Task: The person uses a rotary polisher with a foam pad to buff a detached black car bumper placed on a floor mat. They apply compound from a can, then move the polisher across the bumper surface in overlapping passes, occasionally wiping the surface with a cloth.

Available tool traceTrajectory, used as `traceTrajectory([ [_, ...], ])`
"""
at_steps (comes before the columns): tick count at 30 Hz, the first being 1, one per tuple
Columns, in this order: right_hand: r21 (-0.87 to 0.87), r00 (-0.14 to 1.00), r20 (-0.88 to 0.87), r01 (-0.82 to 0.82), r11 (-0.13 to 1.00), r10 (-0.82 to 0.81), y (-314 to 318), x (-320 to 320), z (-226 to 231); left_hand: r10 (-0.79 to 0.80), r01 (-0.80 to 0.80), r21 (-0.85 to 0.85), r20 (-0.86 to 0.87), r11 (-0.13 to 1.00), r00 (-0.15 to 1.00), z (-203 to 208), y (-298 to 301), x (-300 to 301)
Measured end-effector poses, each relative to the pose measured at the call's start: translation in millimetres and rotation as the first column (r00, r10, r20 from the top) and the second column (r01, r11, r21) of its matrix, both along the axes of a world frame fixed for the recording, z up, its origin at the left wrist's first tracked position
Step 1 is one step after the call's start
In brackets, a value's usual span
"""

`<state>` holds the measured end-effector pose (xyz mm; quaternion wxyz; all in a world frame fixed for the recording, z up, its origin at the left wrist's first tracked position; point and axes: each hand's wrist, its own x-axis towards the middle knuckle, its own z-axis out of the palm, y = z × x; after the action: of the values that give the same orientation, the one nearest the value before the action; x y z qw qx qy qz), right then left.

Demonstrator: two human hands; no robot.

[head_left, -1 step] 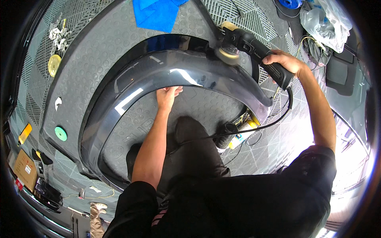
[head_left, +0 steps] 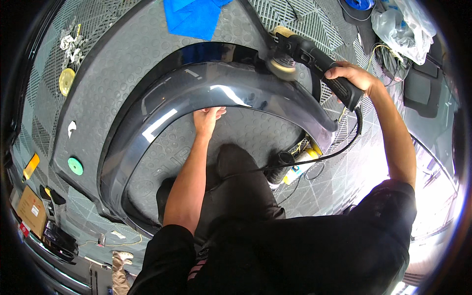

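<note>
A glossy black curved wheel-arch trim [head_left: 191, 84] rests on a grey studded rubber mat [head_left: 105, 71], arching around my knee. My left hand [head_left: 207, 120] is closed at the inner edge of the arch, part of the fingers hidden by the rim. In my right hand [head_left: 353, 77] is the handle of a black power polisher [head_left: 314, 58]. Its pale round pad [head_left: 283, 69] sits at the trim's outer right part; whether the pad presses on it, I cannot tell. From the handle's end a black cord [head_left: 344, 150] loops back across my legs.
A blue cloth [head_left: 194, 18] lies at the mat's far edge. Bottles [head_left: 301, 166] stand by the arch's right end. A green pad [head_left: 75, 166] is at left, a yellow pad [head_left: 67, 81] beyond it. Plastic bags [head_left: 404, 27] lie far right. Another person's foot [head_left: 123, 255] shows at lower left.
</note>
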<state>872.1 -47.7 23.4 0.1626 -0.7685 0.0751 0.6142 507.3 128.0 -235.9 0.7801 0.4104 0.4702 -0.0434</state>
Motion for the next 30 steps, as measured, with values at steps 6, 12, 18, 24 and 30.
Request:
traceTrajectory([
  [6, 0.129, 0.997, -0.033, 0.072, 0.989, -0.068, -7.3, -5.5, -8.2, 0.089, -0.090, -0.029, -0.040, 0.995, 0.995, -5.6, 1.1, 9.9],
  [12, 0.191, 0.989, -0.037, 0.149, 0.970, -0.144, -28.8, -25.8, -10.3, 0.068, -0.071, -0.044, -0.069, 0.997, 0.995, -4.4, 5.3, 10.8],
  [18, 0.137, 0.977, -0.010, 0.212, 0.968, -0.213, -70.0, -34.4, 0.2, 0.079, -0.083, -0.033, -0.090, 0.996, 0.993, -0.7, 4.2, 13.3],
  [24, 0.033, 0.960, 0.109, 0.257, 0.966, -0.259, -108.9, -44.8, 4.6, 0.093, -0.096, -0.022, -0.097, 0.995, 0.991, 1.8, 2.2, 15.0],
  [30, 0.030, 0.967, 0.080, 0.239, 0.971, -0.240, -96.2, -41.9, 2.7, 0.082, -0.084, -0.015, -0.097, 0.996, 0.992, -1.1, 2.4, 14.4],
])
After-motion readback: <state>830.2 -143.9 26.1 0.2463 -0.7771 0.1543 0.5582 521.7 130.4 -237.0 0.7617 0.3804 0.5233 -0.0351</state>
